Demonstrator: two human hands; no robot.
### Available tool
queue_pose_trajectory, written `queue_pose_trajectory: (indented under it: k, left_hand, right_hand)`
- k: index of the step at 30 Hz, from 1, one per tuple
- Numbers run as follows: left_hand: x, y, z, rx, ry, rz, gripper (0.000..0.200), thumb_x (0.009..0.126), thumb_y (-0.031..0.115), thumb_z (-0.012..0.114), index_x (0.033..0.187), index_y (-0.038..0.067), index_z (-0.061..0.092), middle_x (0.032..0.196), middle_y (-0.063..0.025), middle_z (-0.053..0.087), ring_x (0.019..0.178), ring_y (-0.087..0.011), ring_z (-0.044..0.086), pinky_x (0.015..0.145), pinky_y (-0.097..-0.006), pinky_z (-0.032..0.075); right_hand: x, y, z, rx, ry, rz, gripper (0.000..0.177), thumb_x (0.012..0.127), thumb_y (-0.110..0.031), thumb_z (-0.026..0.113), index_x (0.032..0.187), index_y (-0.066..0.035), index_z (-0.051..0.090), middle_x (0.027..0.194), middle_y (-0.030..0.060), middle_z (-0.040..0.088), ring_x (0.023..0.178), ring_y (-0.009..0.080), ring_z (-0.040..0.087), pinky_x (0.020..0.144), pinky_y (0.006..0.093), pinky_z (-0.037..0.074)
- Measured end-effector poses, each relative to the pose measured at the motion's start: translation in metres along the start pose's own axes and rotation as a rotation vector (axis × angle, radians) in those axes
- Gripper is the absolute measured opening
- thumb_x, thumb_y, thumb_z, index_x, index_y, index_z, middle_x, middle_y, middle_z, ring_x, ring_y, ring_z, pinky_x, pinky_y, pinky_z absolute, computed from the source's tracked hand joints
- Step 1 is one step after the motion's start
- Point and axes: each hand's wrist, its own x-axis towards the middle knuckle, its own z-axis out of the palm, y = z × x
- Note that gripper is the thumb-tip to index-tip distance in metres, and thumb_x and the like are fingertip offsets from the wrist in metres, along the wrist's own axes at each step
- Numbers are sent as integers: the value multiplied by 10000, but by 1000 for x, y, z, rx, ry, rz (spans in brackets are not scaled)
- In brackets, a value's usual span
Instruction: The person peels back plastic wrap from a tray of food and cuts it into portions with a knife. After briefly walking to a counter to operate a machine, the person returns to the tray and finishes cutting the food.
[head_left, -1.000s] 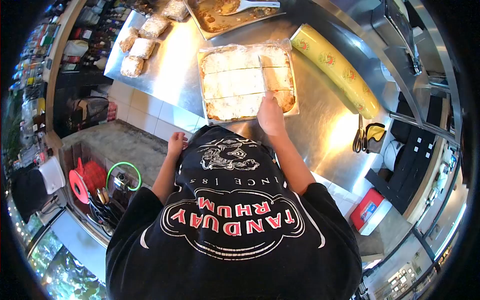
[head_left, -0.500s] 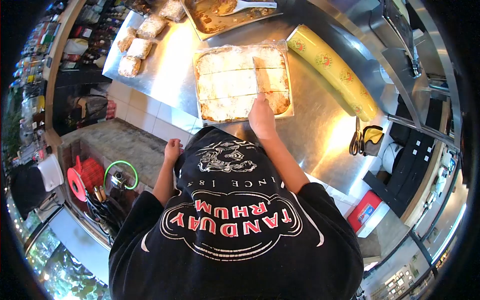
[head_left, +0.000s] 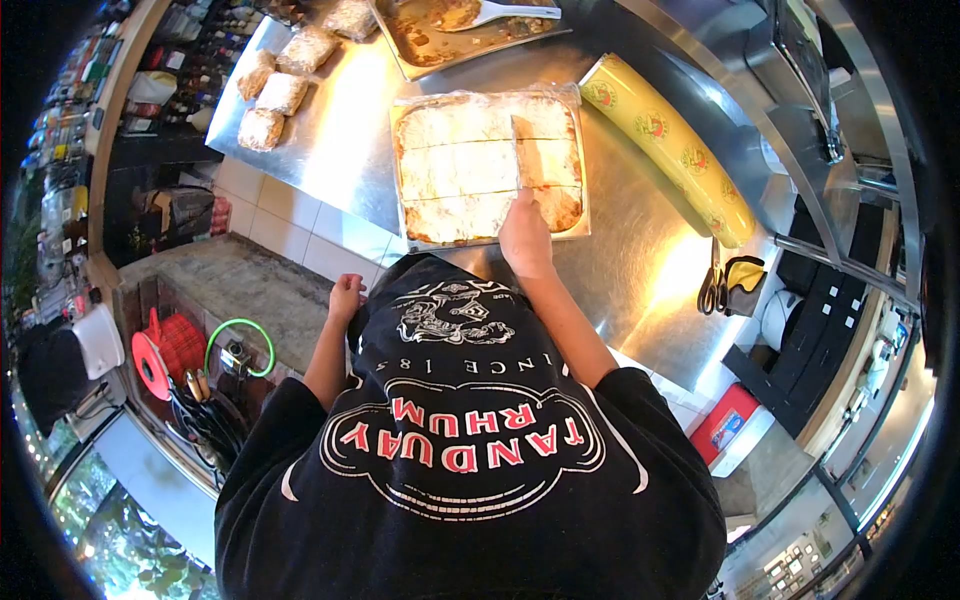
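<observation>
My right hand (head_left: 525, 235) is wrapped round the handle of a knife (head_left: 517, 150), its blade pointing away from me along a baked, lasagna-like slab (head_left: 455, 165) with a pale top and browned edges. Two long cuts run across the slab from side to side. It fills a rectangular tray (head_left: 398, 190) at the table's near edge, with clear wrap around the rim. Down at my left side, beside the black shirt, hangs my left hand (head_left: 347, 297), fingers loosely bent and holding nothing that I can see.
Beyond stands a second tray (head_left: 405, 62) with food remains and a white spoon (head_left: 510, 12). Several wrapped packs (head_left: 283, 93) lie at the left. To the right are a long yellow printed roll (head_left: 670, 145), scissors (head_left: 712, 285) and a yellow-and-black cloth item (head_left: 745, 283) on the steel table (head_left: 640, 260).
The whole view has shifted slightly. My right hand keeps its grip on the knife, with the blade at nearly the same place on the slab. My left hand stays at my side.
</observation>
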Motion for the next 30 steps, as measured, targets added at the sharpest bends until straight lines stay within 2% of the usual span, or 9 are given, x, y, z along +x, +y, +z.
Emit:
queue_pose_trajectory:
  k: [12,15,18,19,21,23,26,28,30]
  left_hand:
    - [8,6,-5,-30,-47,-22,266,907,266,552,1028,30,569,810,-85,645,549,-134,585,484,-256,467]
    - [11,15,-5,-44,-45,-35,250,902,253,553,998,24,581,822,-100,655,553,-162,597,519,-294,484]
    - [31,49,-1,224,269,304,230,897,226,559,936,2,596,826,-143,652,658,-255,617,629,-381,486]
    - [38,81,3,291,405,464,227,897,217,560,917,-6,599,829,-155,649,707,-281,620,667,-399,480]
    - [34,177,11,187,426,634,201,896,176,569,965,-7,618,861,-159,647,832,-273,618,738,-370,475]
    - [64,246,26,41,282,833,148,879,105,581,964,-1,640,896,-154,645,852,-278,618,800,-339,479]
    - [60,341,46,260,146,1121,220,843,166,634,1036,60,633,1025,-132,634,963,-313,594,837,-373,472]
    - [80,365,61,338,129,1249,240,836,195,647,1045,80,633,1054,-122,630,987,-312,587,844,-378,469]
    - [109,371,74,510,-27,1377,261,830,255,649,1049,114,635,1034,-99,644,970,-300,599,828,-389,472]
  right_hand:
    - [1,-4,0,-41,-14,28,226,888,-80,368,1063,63,390,960,333,558,850,465,603,744,504,498]
    - [1,-3,1,-39,-20,48,233,878,-77,369,1063,62,391,955,331,570,873,470,595,764,507,489]
    - [3,-4,2,-41,-16,47,234,876,-74,367,1065,61,391,957,333,570,874,470,596,763,510,489]
    - [1,-4,2,-43,-16,44,234,876,-73,366,1067,60,391,960,334,570,876,471,596,762,511,489]
    - [0,-6,0,-54,-21,45,235,875,-73,368,1068,59,391,962,333,571,881,470,595,765,511,489]
    - [1,-7,0,-62,-21,43,236,875,-72,369,1069,59,390,964,332,571,886,469,595,768,511,489]
    - [2,-4,3,-123,-31,44,211,889,-78,389,1060,46,389,952,315,560,846,449,610,725,488,511]
    - [0,-5,4,-163,9,15,222,880,-65,406,1072,42,384,958,298,563,859,438,613,727,477,516]
    - [-3,-12,0,-171,0,37,233,874,-61,416,1080,42,379,968,293,563,863,434,614,728,475,518]
